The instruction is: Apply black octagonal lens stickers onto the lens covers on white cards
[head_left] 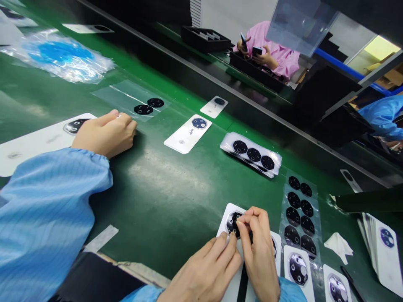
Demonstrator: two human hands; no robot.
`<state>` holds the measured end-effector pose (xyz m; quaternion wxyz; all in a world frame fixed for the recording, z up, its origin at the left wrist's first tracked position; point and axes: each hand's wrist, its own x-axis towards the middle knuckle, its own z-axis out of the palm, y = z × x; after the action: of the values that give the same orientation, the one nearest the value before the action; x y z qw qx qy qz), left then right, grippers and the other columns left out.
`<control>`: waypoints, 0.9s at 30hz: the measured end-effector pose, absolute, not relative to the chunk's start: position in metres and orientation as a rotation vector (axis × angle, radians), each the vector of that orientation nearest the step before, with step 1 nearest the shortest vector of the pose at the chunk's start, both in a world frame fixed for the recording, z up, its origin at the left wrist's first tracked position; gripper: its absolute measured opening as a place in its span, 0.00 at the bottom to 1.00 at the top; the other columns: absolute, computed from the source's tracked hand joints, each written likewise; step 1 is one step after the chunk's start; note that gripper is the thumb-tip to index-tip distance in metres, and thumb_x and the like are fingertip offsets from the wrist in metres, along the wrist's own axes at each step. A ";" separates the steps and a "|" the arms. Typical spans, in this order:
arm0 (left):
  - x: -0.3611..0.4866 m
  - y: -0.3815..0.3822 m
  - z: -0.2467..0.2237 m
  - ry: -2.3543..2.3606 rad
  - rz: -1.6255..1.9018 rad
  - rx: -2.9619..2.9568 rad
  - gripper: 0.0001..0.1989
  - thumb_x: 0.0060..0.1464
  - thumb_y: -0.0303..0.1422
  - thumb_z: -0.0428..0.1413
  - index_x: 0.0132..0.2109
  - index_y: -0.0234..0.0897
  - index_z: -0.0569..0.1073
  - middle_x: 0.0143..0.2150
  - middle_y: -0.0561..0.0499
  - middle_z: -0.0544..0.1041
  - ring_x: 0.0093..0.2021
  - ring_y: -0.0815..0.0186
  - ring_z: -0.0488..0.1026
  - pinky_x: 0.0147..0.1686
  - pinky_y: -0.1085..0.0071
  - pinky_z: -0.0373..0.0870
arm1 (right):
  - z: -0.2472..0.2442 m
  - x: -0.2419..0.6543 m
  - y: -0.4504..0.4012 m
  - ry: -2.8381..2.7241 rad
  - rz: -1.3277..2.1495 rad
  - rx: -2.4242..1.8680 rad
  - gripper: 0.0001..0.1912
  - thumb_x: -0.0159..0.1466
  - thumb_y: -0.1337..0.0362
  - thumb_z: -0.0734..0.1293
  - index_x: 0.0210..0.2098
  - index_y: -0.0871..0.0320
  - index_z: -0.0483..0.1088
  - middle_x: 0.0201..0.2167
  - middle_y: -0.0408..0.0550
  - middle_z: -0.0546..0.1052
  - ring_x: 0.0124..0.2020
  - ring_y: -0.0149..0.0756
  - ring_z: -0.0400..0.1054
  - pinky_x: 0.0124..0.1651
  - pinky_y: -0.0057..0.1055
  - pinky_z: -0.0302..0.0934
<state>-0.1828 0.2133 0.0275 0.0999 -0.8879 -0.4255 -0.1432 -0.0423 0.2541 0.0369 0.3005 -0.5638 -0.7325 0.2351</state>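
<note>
In the lower middle, both my hands work at a white phone back panel (227,214) bearing a round black camera decal (232,224). My left hand (204,268) rests along the panel, fingers bent and fingertips at the decal's lower edge. Thumb and fingers of my right hand (258,247) are pinched together at the decal's right edge and partly cover it. Just right of my hands lie more white panels with decals, a panel (291,283) and another panel (327,274). Behind them is a clear sheet of black decals (293,216).
A co-worker's closed hand (107,134) in a blue sleeve lies on a large panel (37,144) at left. Farther back are a decal stack (226,144), a panel (185,142) and a plastic bag (63,54). A fanned panel stack (385,251) and tissue (338,246) lie right.
</note>
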 end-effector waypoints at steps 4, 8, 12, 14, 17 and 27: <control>-0.185 0.213 0.031 -1.284 -0.463 -2.634 0.27 0.58 0.22 0.33 0.44 0.35 0.77 0.46 0.54 0.77 0.48 0.69 0.73 0.48 0.72 0.65 | 0.033 -0.041 0.255 -1.887 0.605 -1.495 0.09 0.69 0.64 0.55 0.33 0.55 0.63 0.37 0.47 0.63 0.36 0.34 0.66 0.36 0.30 0.63; -0.189 0.219 0.031 -1.317 -0.719 -2.654 0.22 0.61 0.26 0.38 0.41 0.32 0.78 0.42 0.53 0.78 0.45 0.69 0.75 0.43 0.75 0.69 | 0.031 -0.038 0.257 -1.797 0.673 -1.513 0.10 0.69 0.61 0.55 0.33 0.55 0.63 0.37 0.46 0.63 0.34 0.33 0.64 0.35 0.31 0.62; -0.198 0.230 0.037 -1.460 -1.026 -2.648 0.21 0.61 0.26 0.39 0.38 0.28 0.77 0.39 0.51 0.78 0.40 0.72 0.75 0.39 0.80 0.70 | 0.030 -0.037 0.258 -1.751 0.726 -1.529 0.11 0.69 0.60 0.55 0.33 0.55 0.63 0.37 0.47 0.63 0.34 0.34 0.63 0.35 0.32 0.62; -0.201 0.235 0.039 -1.431 -1.047 -2.638 0.21 0.61 0.25 0.39 0.38 0.26 0.77 0.39 0.49 0.78 0.41 0.71 0.75 0.41 0.78 0.71 | 0.030 -0.037 0.258 -1.749 0.734 -1.532 0.10 0.69 0.61 0.55 0.34 0.55 0.63 0.38 0.47 0.62 0.34 0.34 0.62 0.36 0.32 0.62; -0.202 0.237 0.038 -1.322 -0.985 -2.665 0.20 0.61 0.24 0.39 0.36 0.26 0.76 0.40 0.49 0.78 0.41 0.71 0.75 0.44 0.75 0.70 | 0.031 -0.038 0.258 -1.749 0.738 -1.535 0.10 0.69 0.61 0.55 0.34 0.55 0.63 0.39 0.47 0.62 0.35 0.34 0.62 0.36 0.32 0.62; -0.197 0.235 0.026 -1.231 -0.807 -2.623 0.16 0.59 0.18 0.40 0.41 0.28 0.72 0.44 0.43 0.77 0.44 0.62 0.74 0.43 0.70 0.75 | 0.032 -0.038 0.257 -1.778 0.738 -1.511 0.09 0.69 0.63 0.55 0.34 0.55 0.62 0.39 0.47 0.62 0.38 0.34 0.63 0.38 0.31 0.63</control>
<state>-0.1971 0.2346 0.0255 0.0666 -0.8701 -0.4083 -0.2677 -0.0380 0.2571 0.0322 0.3402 -0.5805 -0.6833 0.2835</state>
